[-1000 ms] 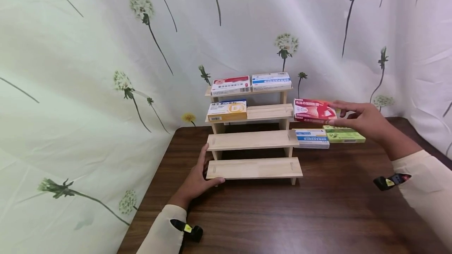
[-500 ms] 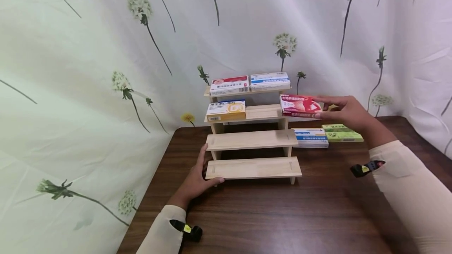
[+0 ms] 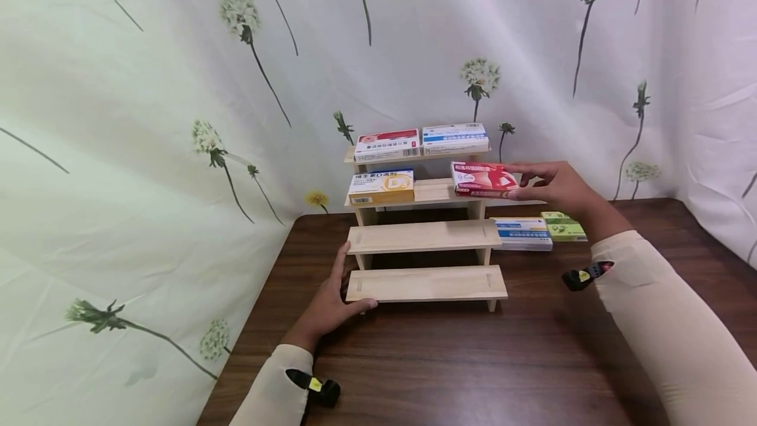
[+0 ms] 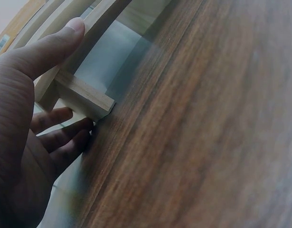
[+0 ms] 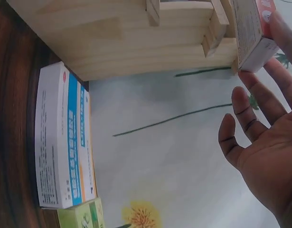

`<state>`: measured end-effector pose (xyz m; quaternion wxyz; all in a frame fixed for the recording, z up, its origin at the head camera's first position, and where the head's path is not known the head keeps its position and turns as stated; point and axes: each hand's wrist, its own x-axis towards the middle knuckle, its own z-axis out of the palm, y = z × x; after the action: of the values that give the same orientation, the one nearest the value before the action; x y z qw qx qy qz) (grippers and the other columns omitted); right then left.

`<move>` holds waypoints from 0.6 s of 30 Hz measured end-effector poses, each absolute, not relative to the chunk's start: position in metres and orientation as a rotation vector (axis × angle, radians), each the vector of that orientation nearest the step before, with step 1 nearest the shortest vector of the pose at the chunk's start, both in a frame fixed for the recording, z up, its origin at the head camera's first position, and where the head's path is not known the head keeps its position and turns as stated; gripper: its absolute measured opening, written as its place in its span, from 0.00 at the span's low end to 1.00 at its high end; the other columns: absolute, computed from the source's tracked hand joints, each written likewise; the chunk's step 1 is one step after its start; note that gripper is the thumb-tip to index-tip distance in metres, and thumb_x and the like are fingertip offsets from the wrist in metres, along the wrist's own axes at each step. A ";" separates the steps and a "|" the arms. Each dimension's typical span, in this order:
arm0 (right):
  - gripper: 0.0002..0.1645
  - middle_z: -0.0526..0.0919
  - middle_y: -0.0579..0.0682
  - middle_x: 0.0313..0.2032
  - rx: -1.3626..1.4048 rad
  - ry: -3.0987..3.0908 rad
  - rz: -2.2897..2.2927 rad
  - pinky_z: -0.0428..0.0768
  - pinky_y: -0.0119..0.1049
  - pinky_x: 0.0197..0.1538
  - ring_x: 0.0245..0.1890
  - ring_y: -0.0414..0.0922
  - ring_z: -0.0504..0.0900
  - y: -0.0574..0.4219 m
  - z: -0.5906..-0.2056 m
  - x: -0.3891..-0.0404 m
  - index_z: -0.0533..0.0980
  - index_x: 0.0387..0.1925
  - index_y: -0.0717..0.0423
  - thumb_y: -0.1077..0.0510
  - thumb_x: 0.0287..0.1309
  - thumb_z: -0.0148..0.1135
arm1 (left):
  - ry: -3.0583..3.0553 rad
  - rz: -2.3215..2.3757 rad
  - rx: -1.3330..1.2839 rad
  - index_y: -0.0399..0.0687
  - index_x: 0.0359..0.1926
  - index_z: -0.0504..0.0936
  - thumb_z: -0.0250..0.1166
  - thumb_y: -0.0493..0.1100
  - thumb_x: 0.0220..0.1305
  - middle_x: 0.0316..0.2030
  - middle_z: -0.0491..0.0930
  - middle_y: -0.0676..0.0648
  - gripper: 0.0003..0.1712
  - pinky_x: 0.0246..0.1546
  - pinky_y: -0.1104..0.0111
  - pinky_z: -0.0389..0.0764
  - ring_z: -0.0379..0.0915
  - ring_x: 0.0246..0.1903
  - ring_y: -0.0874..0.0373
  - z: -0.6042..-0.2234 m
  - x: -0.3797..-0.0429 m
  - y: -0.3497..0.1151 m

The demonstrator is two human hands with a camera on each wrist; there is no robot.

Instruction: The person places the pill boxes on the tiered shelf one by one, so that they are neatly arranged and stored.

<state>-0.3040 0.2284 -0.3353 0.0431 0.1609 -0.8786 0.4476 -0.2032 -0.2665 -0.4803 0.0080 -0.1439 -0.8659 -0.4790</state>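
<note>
Two bare hands reach in from below. The right hand (image 3: 558, 184) pinches one red ibuprofen capsule box (image 3: 483, 179) by its right end between thumb and fingers, two other fingers bent and apart from it. The box is at the right end of the second tier from the top; whether it touches the wood cannot be told. The right forearm slants up and leftward from the lower right corner. The left hand (image 3: 328, 304) has thumb and fingers spread around the left end of one wooden stand (image 3: 426, 283), thumb at the lowest tier's front edge.

The stand has four tiers. Two medicine boxes lie on the top one: one red-and-white box (image 3: 387, 144) and one blue-and-white box (image 3: 455, 139). One yellow-and-white vitamin D drops box (image 3: 381, 186) lies on the second tier's left half. Right of the stand, two boxes, another blue-and-white one (image 3: 522, 234) and one green box (image 3: 562, 227), lie on the brown table (image 3: 461, 360). A dandelion-print curtain (image 3: 148, 117) hangs around.
</note>
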 end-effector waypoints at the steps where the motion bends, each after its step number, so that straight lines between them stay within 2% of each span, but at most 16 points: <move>1: 0.34 0.84 0.56 0.54 0.497 -2.691 1.364 0.80 0.37 0.45 0.51 0.51 0.77 0.226 -0.335 -0.305 0.80 0.73 0.42 0.49 0.68 0.78 | -2.708 -1.499 -0.451 0.89 0.86 0.35 0.86 0.55 0.58 0.86 0.57 0.39 0.76 0.75 0.36 0.70 0.71 0.76 0.36 -0.481 -0.203 -0.266; 8: 0.34 0.85 0.56 0.49 0.524 -2.698 1.361 0.80 0.39 0.41 0.46 0.52 0.78 0.212 -0.331 -0.310 0.82 0.71 0.43 0.47 0.66 0.80 | -2.702 -1.511 -0.454 0.88 0.86 0.35 0.86 0.54 0.59 0.84 0.61 0.38 0.76 0.75 0.37 0.70 0.72 0.76 0.37 -0.481 -0.203 -0.267; 18: 0.34 0.85 0.58 0.48 0.577 -2.684 1.310 0.80 0.38 0.44 0.51 0.53 0.76 0.197 -0.326 -0.314 0.82 0.71 0.45 0.49 0.65 0.81 | -2.694 -1.515 -0.464 0.87 0.86 0.35 0.86 0.54 0.58 0.83 0.63 0.38 0.77 0.74 0.37 0.71 0.73 0.75 0.37 -0.481 -0.204 -0.266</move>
<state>-0.3142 0.1967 -0.3257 0.0501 0.1896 -0.8813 0.4300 -0.2039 -0.2664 -0.4808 0.0082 -0.1485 -0.8619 -0.4849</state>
